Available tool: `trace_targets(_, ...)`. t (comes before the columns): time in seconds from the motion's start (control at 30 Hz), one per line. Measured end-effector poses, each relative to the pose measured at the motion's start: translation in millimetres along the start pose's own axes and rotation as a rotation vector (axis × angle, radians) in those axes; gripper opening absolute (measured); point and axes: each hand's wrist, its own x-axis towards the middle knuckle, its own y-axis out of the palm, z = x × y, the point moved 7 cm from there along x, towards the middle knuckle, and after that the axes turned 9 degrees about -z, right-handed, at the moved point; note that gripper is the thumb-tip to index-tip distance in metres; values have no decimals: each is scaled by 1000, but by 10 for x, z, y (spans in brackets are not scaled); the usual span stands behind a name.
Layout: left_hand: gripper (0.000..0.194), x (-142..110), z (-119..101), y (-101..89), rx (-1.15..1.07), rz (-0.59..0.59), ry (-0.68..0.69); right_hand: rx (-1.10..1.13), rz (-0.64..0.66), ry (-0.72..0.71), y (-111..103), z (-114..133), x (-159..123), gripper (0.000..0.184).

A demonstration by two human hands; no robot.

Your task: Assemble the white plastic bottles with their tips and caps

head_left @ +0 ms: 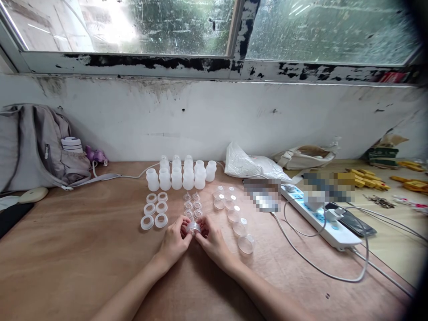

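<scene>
Brown tbl [100, 249]: hands [175, 236] grip clear round pc [193, 228], axis prob. vert.

Left grip [176, 235], right grip [211, 235] seemingly curled

left grip [176, 237] — bare | right grip [211, 238] — bare | forearms [137, 280] slim, uncovered

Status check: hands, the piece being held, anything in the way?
Left hand and right hand both gripping. Clear, round plastic piece held between them. Small, clear, ring-shaped plastic pieces close beyond; no obstruction seen between hands.
</scene>
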Motion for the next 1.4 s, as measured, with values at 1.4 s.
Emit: trace_targets(1.4,4,1,-80,-16,-44,10,-5,39,4,68,-18,50,4,11)
